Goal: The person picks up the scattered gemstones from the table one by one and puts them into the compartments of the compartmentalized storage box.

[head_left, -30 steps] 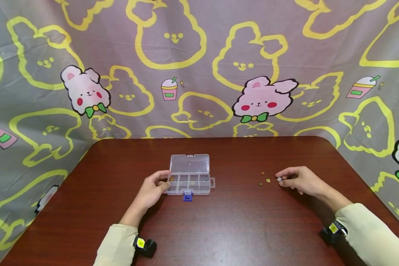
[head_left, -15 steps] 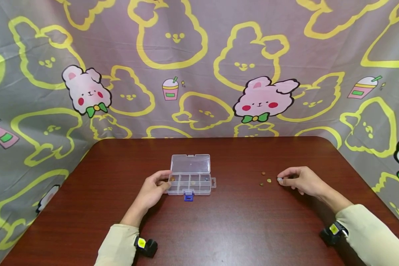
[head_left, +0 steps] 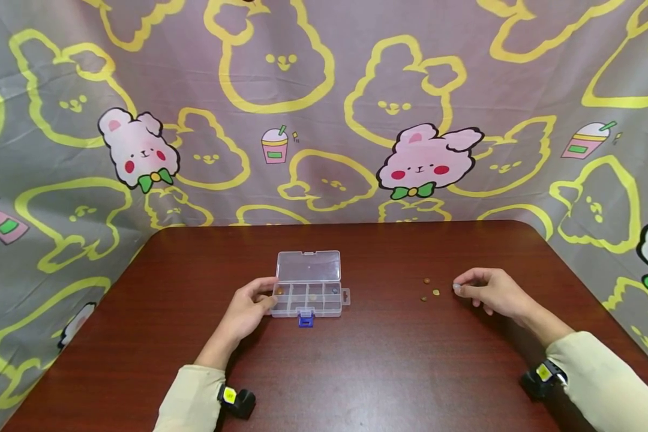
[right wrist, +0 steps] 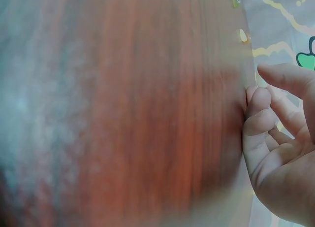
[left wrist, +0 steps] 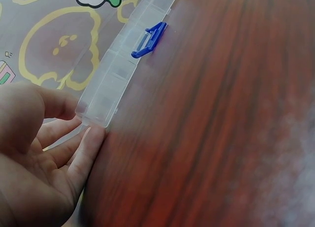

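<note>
A clear plastic compartment box (head_left: pixel 324 312) lies on the table with its lid (head_left: pixel 309 266) raised at the back and a blue latch (head_left: pixel 306 321) at the front. My left hand (head_left: pixel 245 309) grips its left end between thumb and fingers. Small pieces sit in several compartments, among them an amber one (head_left: pixel 279 291) and a bluish one (head_left: pixel 335 291). Farther right, my right hand (head_left: pixel 491 292) pinches a small pale round piece (head_left: pixel 456 287) between thumb and index finger. Left of those fingertips lie a brown piece (head_left: pixel 426 281), a yellow piece (head_left: pixel 436 292) and a greenish piece (head_left: pixel 423 298).
The dark wooden table (head_left: pixel 367 366) has rounded far corners. Behind and beside it hangs a grey cloth (head_left: pixel 324 132) printed with rabbits and cups. A hanging tab (head_left: pixel 346 296) sticks out from the box's right end.
My right hand has drawn slightly right and back from the loose pieces, with the pale piece between its fingertips. My left hand and the box have stayed in place.
</note>
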A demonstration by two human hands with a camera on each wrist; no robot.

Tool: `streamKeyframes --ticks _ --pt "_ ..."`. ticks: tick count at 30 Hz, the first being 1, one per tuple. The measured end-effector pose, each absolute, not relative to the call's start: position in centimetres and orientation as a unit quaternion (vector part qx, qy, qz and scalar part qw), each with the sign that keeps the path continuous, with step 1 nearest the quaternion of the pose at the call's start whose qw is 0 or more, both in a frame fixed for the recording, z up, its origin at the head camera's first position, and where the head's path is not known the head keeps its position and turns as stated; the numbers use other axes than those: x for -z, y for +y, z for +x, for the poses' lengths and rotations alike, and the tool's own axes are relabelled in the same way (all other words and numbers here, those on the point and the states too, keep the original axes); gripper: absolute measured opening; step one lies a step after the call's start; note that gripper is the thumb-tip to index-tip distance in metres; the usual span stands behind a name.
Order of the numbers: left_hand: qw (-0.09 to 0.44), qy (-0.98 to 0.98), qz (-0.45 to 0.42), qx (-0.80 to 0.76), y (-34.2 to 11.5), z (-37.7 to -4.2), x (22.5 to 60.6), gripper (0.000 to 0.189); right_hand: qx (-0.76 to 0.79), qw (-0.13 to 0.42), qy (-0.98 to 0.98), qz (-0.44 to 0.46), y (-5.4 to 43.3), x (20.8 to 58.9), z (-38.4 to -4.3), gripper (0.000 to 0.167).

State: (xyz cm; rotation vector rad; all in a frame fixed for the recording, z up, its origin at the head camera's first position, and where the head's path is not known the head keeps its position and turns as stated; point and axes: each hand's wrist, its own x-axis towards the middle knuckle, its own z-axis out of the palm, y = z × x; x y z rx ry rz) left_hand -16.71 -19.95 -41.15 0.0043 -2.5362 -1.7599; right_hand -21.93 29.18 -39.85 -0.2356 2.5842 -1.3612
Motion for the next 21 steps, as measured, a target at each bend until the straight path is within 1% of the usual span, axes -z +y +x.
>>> streamKeyframes --ticks 8,21 --pt "0.026 -0.819 0.000 0.573 -19.9 -16.7 41.1 0.037 0.469 0.100 0.873 -0.087 29.1 39.7 -21.9 0.028" --pt "0.029 -0.821 0.001 0.570 -19.9 -16.7 41.2 0.037 0.463 0.094 0.876 -0.097 27.5 39.3 -21.8 0.028"
